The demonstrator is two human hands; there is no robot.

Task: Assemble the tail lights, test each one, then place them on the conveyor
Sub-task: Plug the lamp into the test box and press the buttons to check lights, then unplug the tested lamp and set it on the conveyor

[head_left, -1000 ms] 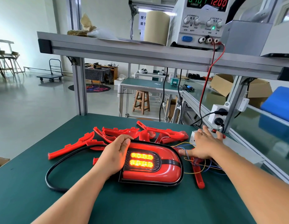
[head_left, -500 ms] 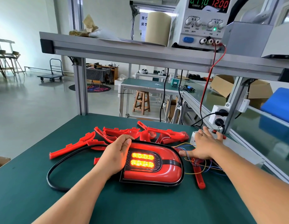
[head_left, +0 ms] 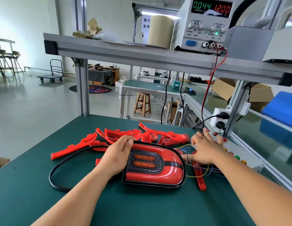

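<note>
A red tail light (head_left: 165, 170) with a black rim lies flat on the green bench, its two amber bars unlit. My left hand (head_left: 116, 155) grips its left end, thumb over the top edge. Thin coloured wires (head_left: 199, 170) run from its right end. My right hand (head_left: 205, 149) lies flat with fingers spread on the white switch box (head_left: 245, 159), over its coloured buttons. The power supply (head_left: 205, 23) on the shelf reads 0.044 and 12.00.
Several loose red plastic trim parts (head_left: 125, 134) lie behind the light. A black rubber seal loop (head_left: 63, 165) curls at the left. One red strip (head_left: 200, 178) lies under the wires. The conveyor (head_left: 262, 137) runs along the right, beyond an aluminium rail.
The amber bars in the tail light have gone dark and the current reading has dropped. My right fingers have shifted slightly on the switch box. The left hand keeps its hold.
</note>
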